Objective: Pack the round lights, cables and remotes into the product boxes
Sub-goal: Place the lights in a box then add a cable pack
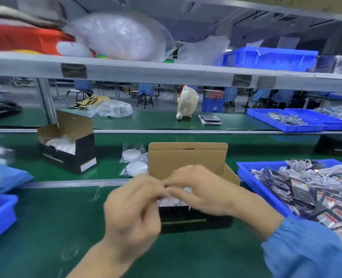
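Green work surface (46, 227) of a packing bench, with a grey shelf (166, 71) running across above it. At right, a large blue bin (252, 183) heaped with bagged cables and remotes (310, 189); 2 shallower blue trays (298, 125) lie on the far bench level behind it. At centre, an open product box (188, 159) stands upright, its brown lid flap raised at the back and its black front wall facing the viewer. A 2nd open box (70, 149), black with a brown flap, stands well apart at left and holds white bagged contents. Between the 2 boxes, just beside the central box's left wall, lie 2 round lights in clear bags (135, 163). A small white desk fan (187, 102) and a flat dark device (210, 119) sit on the far level.

Both hands meet over the mouth of the central box. The left hand (134, 209) and the right hand (212, 191), the latter in a blue sleeve (310, 249), have fingers curled with tips drawn together on a small pale bagged item (169, 201) at the box opening; motion blur prevents identifying the item or telling which fingers pinch it.
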Demonstrator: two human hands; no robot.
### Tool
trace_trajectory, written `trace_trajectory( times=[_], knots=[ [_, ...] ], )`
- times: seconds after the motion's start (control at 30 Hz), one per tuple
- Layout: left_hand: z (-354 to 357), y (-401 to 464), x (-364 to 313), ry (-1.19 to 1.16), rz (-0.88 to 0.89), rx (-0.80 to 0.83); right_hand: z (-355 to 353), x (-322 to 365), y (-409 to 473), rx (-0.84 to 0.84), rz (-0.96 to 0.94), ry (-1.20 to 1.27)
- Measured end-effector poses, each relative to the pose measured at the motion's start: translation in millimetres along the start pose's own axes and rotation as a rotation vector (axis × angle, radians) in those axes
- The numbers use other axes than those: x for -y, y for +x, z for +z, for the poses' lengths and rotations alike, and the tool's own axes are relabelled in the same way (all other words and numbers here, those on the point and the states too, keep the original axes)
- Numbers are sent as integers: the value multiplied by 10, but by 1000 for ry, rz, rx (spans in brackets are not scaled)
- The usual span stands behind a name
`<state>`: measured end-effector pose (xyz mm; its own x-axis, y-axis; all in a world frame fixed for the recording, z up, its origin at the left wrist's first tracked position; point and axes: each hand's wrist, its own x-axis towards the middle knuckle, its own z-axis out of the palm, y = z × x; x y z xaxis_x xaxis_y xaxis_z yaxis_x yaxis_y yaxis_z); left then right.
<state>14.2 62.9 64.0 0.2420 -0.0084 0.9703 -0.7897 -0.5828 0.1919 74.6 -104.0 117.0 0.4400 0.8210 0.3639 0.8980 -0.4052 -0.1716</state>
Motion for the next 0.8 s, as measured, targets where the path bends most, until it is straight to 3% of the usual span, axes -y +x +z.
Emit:
trace_trajectory(
  times=[0.07, 0.1, 0.13, 0.17, 0.23, 0.3, 0.4, 0.53, 0.6, 0.73, 0.8],
  knots=[
    [-145, 71, 325, 30, -533, -58, -218, -331, -293, -585, 177, 148],
    [-169, 54, 464, -46, -821, 8, -288, -517, -466, -795, 351, 228],
    [-159, 8, 579, -169, -1067, 151, -307, -675, -624, -861, 555, 350],
    [-116, -37, 648, -305, -1223, 302, -258, -802, -743, -783, 742, 540],
    [52, -173, 713, -602, -1343, 453, -2, -945, -880, -549, 866, 1072],
    [190, -225, 698, -704, -1338, 401, 240, -928, -900, -445, 801, 1312],
    [268, -276, 740, -696, -1277, 307, 406, -901, -897, -386, 673, 1148],
    [274, -286, 676, -549, -905, 248, 524, -859, -899, -549, 571, 937],
    [226, -290, 640, -510, -806, 247, 558, -830, -943, -583, 530, 819],
    [184, -378, 590, -427, -732, 316, 529, -749, -1083, -392, 492, 788],
    [225, -388, 560, -372, -745, 288, 524, -726, -1074, -412, 528, 789]
  ],
)
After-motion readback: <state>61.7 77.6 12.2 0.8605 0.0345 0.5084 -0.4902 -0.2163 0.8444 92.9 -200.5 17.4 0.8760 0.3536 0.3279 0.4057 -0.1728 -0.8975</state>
